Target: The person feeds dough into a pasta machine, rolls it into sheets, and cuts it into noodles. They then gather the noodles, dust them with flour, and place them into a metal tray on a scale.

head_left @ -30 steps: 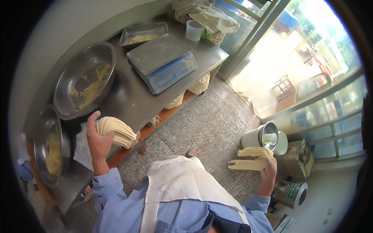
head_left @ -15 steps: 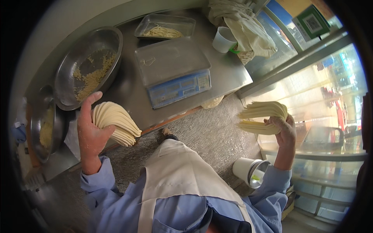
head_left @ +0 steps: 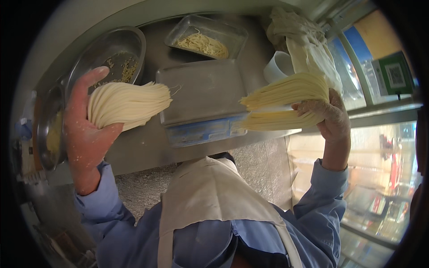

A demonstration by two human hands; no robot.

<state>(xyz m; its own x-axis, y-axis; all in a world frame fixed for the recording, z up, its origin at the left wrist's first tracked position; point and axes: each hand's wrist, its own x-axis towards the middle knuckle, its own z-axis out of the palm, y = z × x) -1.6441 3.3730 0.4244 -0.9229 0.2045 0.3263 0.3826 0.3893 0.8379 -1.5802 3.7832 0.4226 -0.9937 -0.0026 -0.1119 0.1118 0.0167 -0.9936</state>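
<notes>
A thick, pale bundle of fresh noodles (head_left: 127,103) is cradled between the thumb and fingers of my left hand (head_left: 85,127), its cut ends pointing right. Flour dusts that hand. My right hand (head_left: 333,117) grips a yellower bundle of noodles (head_left: 288,94), folded in two with its loose ends toward the left. Between and beyond the two bundles stands a blue scale (head_left: 201,130) with a steel pan (head_left: 201,89) on top. The right bundle's tips hang near the scale's right edge. One stray noodle strand (head_left: 176,89) shows by the pan's left edge.
A steel tray (head_left: 239,31) with loose noodles (head_left: 203,43) lies behind the scale. At the left are a steel basin (head_left: 134,40) with dough crumbs and another bowl (head_left: 47,134). A white cup (head_left: 279,67) and cloth (head_left: 313,47) stand back right, beside the window.
I have moved closer to the steel table. Both hands have come up and forward with their noodle bundles, nearer the scale. Each grip has stayed on its bundle.
</notes>
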